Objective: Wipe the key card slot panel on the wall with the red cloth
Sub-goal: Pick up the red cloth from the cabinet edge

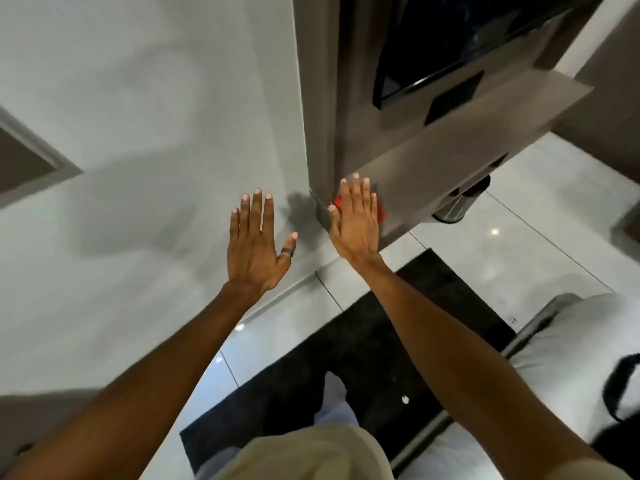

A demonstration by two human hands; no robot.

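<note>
Mostly hidden: red cloth (381, 212), only slivers of bright red peeking out at either edge of the right hand (355, 220), one beside the thumb, one past the little finger. No fold, weave or print to make out on it. Pressed flat under that palm against the grey-brown wall face (450, 157) just right of the corner, fingers straight and close together, not curled into a fist; pinned rather than pinched. Key card slot panel itself hard to pick out: two dark squarish plates (453, 98) higher on the same face, blurred, no slot visible, impossible to say which, if either. No readable writing, logo or label anywhere. Left hand (254, 244) spread open, fingers apart, holding nothing, laid on or just off the pale wall (138, 133) left of the corner; contact not clear. Dark ring (287, 252) on its thumb. Below, glossy floor tiles (502, 258), a black mat (363, 341), a metal bin (460, 206) partly cut off behind the wall edge, and a white bed corner (571, 341) cropped at right.
</note>
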